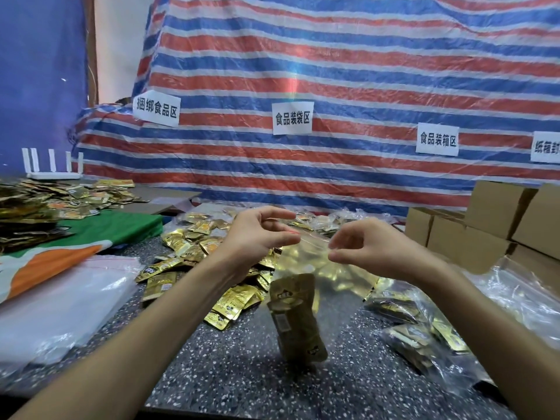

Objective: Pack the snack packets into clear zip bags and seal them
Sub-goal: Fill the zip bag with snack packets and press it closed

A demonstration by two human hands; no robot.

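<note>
Speckled worktop (230, 374) runs under both forearms, and above it a clear zip bag (306, 262) hangs with a few gold snack packets (298, 322) in its bottom. The left hand (260, 234) and right hand (372, 247) each pinch its top edge, apparently to close the zip. Filled bags (424, 325) lie to the right. A large loose pile (194, 247) and a stack of empty bags (60, 298) remain, so most packing looks undone.
</note>
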